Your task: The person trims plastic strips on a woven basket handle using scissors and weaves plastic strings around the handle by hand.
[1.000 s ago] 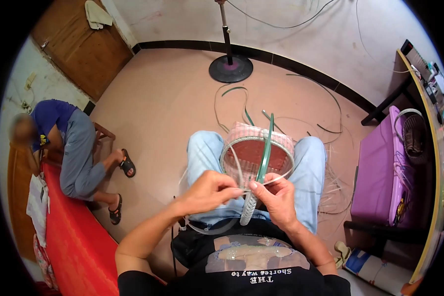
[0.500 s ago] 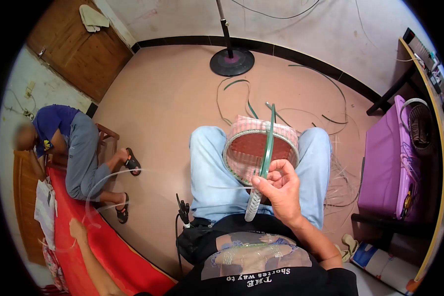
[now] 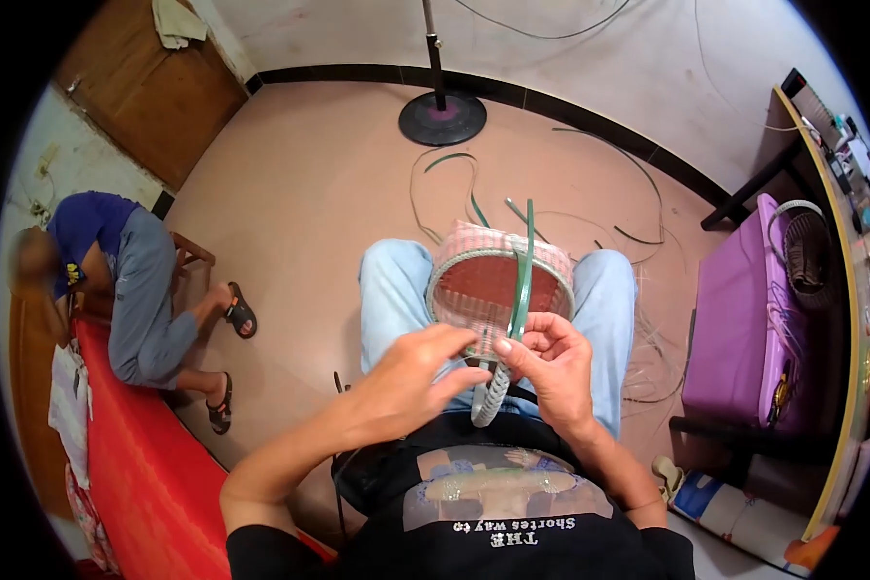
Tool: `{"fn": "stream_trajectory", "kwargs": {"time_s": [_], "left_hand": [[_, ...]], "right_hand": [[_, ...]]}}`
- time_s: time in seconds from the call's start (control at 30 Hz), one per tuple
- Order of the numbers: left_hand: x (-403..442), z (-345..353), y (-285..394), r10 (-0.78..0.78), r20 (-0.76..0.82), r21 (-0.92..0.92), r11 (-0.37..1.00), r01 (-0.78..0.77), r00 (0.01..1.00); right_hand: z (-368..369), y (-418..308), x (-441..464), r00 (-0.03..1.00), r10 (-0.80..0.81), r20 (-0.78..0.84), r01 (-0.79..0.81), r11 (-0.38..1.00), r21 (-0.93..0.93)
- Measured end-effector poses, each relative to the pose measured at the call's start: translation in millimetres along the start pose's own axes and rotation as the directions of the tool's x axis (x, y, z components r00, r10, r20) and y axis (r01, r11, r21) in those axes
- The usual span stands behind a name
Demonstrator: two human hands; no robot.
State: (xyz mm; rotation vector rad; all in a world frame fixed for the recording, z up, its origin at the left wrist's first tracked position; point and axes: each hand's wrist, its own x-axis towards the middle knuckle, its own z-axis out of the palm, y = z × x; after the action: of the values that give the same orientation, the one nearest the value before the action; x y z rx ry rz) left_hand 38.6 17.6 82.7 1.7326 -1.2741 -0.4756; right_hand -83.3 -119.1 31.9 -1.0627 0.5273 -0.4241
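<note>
A pink and white woven basket (image 3: 449, 307) sits between my thighs, its reddish inside turned up toward me. Its pale braided handle (image 3: 491, 401) arches toward my waist. Green flat strips (image 3: 524, 280) run up along the handle and stand out over the basket's opening. My right hand (image 3: 559, 372) pinches the green strips against the handle between thumb and forefinger, the other fingers curled. From the left, my left hand (image 3: 420, 377) reaches to the handle, thumb and forefinger apart at its side. Whether a thin clear strip lies near its fingertips, I cannot tell.
Loose strips (image 3: 638, 237) lie scattered on the floor ahead and right. A round black stand base (image 3: 442, 119) is near the wall. A purple bin (image 3: 735, 319) stands under the desk at right. At left a person (image 3: 145, 280) leans over a red-covered bench (image 3: 145, 454).
My left hand has come from far out at the left, where a clear strip trailed, to the handle beside my right hand. My right hand keeps its pinch. The view has shifted slightly.
</note>
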Motion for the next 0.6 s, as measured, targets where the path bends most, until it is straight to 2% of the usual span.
{"fn": "stream_trajectory", "kwargs": {"time_s": [0.07,0.17,0.3,0.5,0.6], "left_hand": [[10,15,-9,-0.114,0.234,-0.15,0.977,0.152,0.966],[16,20,-11,-0.309,0.269,-0.279,0.882,0.381,0.912],[15,14,-9,-0.285,0.348,-0.241,0.893,0.379,0.893],[5,10,-13,-0.237,0.196,-0.213,0.937,0.278,0.951],[-4,-5,-14,-0.314,0.18,-0.142,0.93,0.34,0.932]], "right_hand": [[-1,-6,-1,1.0,-0.007,0.001,0.007,1.0,-0.018],[-11,-12,-5,0.999,0.041,0.034,-0.044,0.996,0.08],[-16,-9,-10,0.992,0.043,0.117,-0.051,0.997,0.061],[-12,-6,-12,0.994,0.046,0.102,-0.058,0.992,0.111],[-15,1,-12,0.997,0.035,0.072,-0.039,0.998,0.057]]}}
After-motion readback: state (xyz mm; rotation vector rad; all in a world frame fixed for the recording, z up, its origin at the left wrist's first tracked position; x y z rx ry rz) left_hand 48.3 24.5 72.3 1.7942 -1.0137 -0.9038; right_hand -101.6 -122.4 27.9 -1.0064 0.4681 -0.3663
